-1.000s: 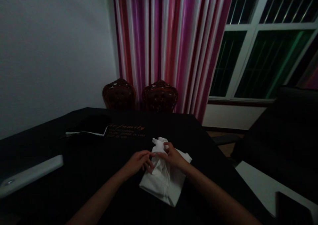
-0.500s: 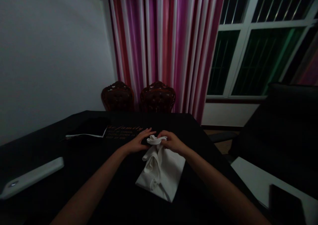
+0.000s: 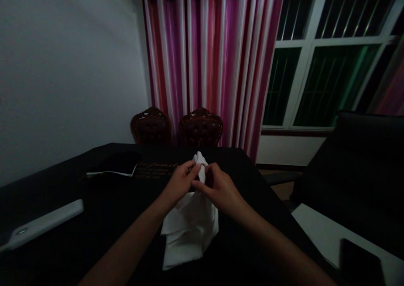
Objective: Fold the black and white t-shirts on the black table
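Observation:
A white cloth (image 3: 189,229) hangs above a table covered in black (image 3: 104,218). Both hands grip its bunched top end, which sticks up between them. My left hand (image 3: 180,181) is closed on the cloth from the left, fingers pinched together. On the right side, my right hand (image 3: 217,189) pinches the same top end, thumb and fingers pressed on the fabric. The lower part of the cloth drapes down in loose folds, its bottom edge resting on the black cover.
A white phone-like slab (image 3: 41,225) lies at the table's left. A dark folded item with a white edge (image 3: 110,168) sits farther back beside faint printed lettering. Two carved chairs (image 3: 176,128) stand behind the table, before a striped curtain. A dark chair (image 3: 356,164) is on the right.
Both hands have moved from the cloth's middle to its far end and lifted it, so the cloth that lay flat now hangs bunched from my fingers.

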The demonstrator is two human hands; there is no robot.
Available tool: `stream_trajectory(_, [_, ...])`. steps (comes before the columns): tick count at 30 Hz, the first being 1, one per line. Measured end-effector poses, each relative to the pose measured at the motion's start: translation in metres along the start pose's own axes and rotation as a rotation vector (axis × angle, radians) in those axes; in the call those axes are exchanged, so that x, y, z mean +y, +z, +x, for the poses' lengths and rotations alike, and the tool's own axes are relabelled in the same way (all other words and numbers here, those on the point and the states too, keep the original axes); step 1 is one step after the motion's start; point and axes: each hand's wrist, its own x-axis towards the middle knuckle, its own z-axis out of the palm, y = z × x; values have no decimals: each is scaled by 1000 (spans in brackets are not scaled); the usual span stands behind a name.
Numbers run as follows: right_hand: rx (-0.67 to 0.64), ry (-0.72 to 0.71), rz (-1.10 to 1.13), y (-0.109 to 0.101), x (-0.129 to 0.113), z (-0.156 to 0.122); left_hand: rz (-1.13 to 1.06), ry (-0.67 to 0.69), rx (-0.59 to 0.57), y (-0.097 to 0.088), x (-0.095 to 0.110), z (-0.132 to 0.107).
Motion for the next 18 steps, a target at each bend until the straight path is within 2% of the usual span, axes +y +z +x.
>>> stream_trajectory(3, [40, -51, 53, 0, -2, -4, -95, 34, -87, 3, 16, -17])
stream_trajectory(5, [12, -38, 181, 1, 3, -2, -77, 70, -49, 3, 14, -25])
stream_trajectory(8, [-72, 89, 521, 5, 11, 1, -51, 69, 118, 2, -5, -32])
stream_trajectory(11, [-81, 250, 740, 11, 20, 2, -76, 4, 178, 3, -32, -37])
stream_trajectory(14, [-85, 342, 780, 24, 33, -3, -48, -53, 150, 7, -53, -45])
stream_trajectory(18, [-85, 423, 700, 50, 60, -16, 95, -73, 146, 20, -65, -61])
